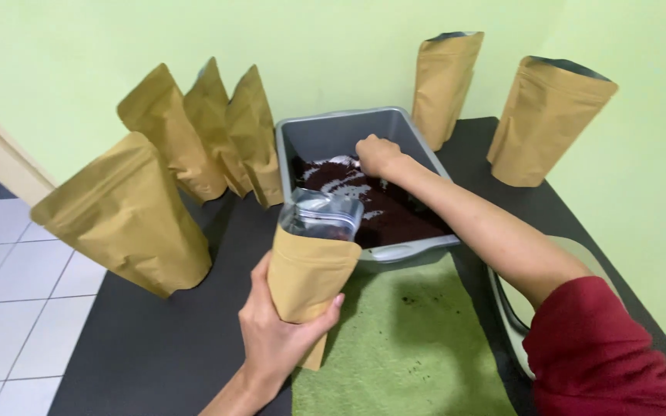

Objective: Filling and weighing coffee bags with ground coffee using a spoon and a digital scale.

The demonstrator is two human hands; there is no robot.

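Kraft-paper stand-up pouch with a foil-lined open mouth [310, 262]: our left hand [275, 339] grips it upright over the green cloth [410, 339], at the near rim of the grey plastic tub [325, 127] of dark grounds [395, 216]. Our right hand [378, 154] is clenched on a metal scoop [343, 161] in the tub. More pouches stand on the black bench [163, 347].
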